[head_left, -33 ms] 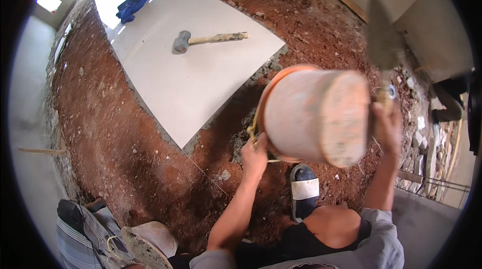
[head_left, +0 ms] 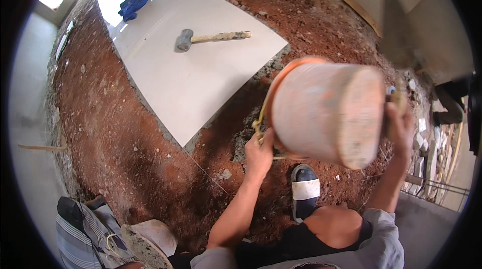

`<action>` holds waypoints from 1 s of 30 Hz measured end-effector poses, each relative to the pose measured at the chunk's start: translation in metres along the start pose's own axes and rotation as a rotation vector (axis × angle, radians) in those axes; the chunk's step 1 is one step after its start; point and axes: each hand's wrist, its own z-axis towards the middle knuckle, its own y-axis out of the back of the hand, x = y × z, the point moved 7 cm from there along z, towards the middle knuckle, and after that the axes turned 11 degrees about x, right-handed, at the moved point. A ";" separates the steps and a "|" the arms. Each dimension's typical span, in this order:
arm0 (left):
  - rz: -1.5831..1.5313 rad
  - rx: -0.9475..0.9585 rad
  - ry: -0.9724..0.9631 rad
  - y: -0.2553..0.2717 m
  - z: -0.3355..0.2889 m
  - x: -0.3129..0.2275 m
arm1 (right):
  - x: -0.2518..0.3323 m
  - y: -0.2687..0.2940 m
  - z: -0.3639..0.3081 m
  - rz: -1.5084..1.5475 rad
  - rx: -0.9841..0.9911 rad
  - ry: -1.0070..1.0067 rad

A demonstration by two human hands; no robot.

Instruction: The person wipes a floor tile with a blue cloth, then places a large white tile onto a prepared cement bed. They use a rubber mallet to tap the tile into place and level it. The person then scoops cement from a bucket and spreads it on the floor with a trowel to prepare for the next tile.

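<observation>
A pale, orange-tinged bucket (head_left: 316, 111) is tipped on its side in the air, its orange rim to the left and its dirty base to the right. My left hand (head_left: 258, 157) is closed at the lower rim, by the knotted yellow cord handle (head_left: 258, 129). My right hand (head_left: 400, 131), blurred, grips a trowel (head_left: 399, 33) beside the base, blade pointing up. The bucket's mouth faces away from view, so its inside is hidden. Beneath the rim, grey mortar (head_left: 244, 138) lies on the reddish soil.
A large white tile (head_left: 201, 85) lies beyond my left hand, with a mallet (head_left: 213, 39) and a blue cloth (head_left: 134, 5) on it. My shoe (head_left: 305, 196) is on the soil below the bucket. A mortar-smeared container (head_left: 145, 244) and a striped bag (head_left: 83, 234) are lower left. Rubble (head_left: 420, 141) lies right.
The bucket has shifted to the right, and both hands have moved right with it. The trowel has also swung right. The mallet and cloth remain on the tile.
</observation>
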 end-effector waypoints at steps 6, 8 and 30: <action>0.112 -0.078 -0.069 -0.014 0.026 -0.007 | -0.049 0.005 0.035 -0.301 -0.140 -0.036; 0.230 -0.074 0.158 -0.008 0.042 0.040 | -0.108 -0.049 0.050 0.057 0.060 -0.019; 0.163 0.200 -0.144 -0.025 0.005 -0.030 | -0.120 0.035 0.012 -0.063 -0.294 -0.023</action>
